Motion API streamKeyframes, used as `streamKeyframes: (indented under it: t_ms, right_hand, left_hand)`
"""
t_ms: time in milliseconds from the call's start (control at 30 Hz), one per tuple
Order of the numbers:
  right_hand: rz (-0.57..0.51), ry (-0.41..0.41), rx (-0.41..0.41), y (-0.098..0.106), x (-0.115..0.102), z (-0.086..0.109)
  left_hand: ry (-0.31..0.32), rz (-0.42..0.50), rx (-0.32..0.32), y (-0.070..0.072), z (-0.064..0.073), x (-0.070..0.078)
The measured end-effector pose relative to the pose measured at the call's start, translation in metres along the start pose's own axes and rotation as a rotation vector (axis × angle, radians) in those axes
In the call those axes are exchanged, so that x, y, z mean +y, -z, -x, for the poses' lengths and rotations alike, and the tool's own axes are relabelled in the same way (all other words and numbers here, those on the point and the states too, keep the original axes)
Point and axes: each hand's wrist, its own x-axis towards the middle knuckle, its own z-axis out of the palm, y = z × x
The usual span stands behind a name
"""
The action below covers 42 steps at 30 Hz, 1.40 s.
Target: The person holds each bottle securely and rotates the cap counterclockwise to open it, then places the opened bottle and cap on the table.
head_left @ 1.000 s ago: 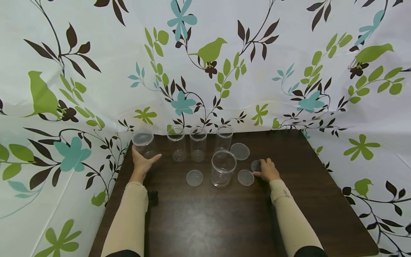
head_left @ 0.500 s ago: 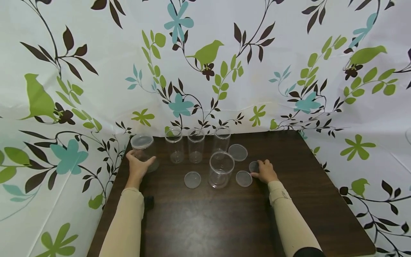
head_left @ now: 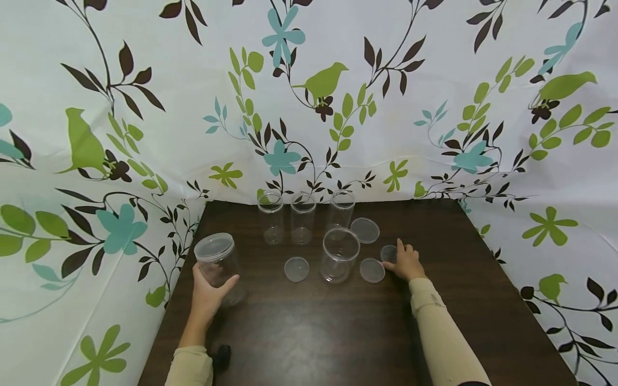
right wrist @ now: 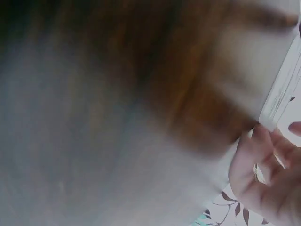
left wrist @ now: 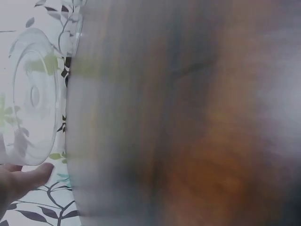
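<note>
In the head view my left hand [head_left: 207, 292] grips a clear jar [head_left: 219, 271] with a lid [head_left: 214, 246] on top, over the left side of the table. The left wrist view catches the jar's round clear base [left wrist: 35, 99] above the thumb of that hand. My right hand [head_left: 407, 262] rests beside a small round lid [head_left: 389, 253], thumb and forefinger spread at its edge. A ridged lid rim [right wrist: 277, 101] meets the fingers in the right wrist view.
Three narrow open jars [head_left: 303, 220] stand along the table's back edge. In front is a wider open jar [head_left: 340, 257]. Loose lids lie left of it [head_left: 296, 269], right of it [head_left: 372, 271] and behind it [head_left: 365, 230]. A patterned sheet [head_left: 309, 107] surrounds the dark table [head_left: 299, 343].
My left hand has drawn the lidded jar from the back left toward me. The right hand has stayed by the small lid; its forefinger now stands a little farther from it.
</note>
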Motion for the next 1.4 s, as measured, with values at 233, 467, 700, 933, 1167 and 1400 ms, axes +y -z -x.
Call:
streamKeyframes:
  t_ms: [233, 467, 700, 933, 1167, 1400]
  right_hand:
    - [0.061, -0.047, 0.111, 0.018, -0.006, 0.024]
    - [0.012, 0.107, 0.728, 0.038, -0.077, 0.057]
    - [-0.330, 0.545, 0.924, 0.038, -0.173, 0.088]
    - [-0.634, 0.690, 0.336, 0.017, -0.241, 0.113]
    - [-0.886, 0.491, -0.037, 0.003, -0.272, 0.125]
    - [-1.001, 0.387, 0.080, -0.003, -0.280, 0.120]
  left_hand:
    - [-0.069, 0.000, -0.017, -0.010, 0.023, 0.006]
    - [-0.155, -0.041, -0.015, -0.026, 0.033, 0.013]
    - [-0.205, -0.132, -0.059, -0.048, 0.039, 0.026]
    - [-0.334, -0.150, -0.123, -0.076, 0.050, 0.039]
    - [-0.466, -0.202, -0.135, -0.095, 0.058, 0.040]
    - [-0.484, -0.199, -0.149, -0.100, 0.058, 0.049]
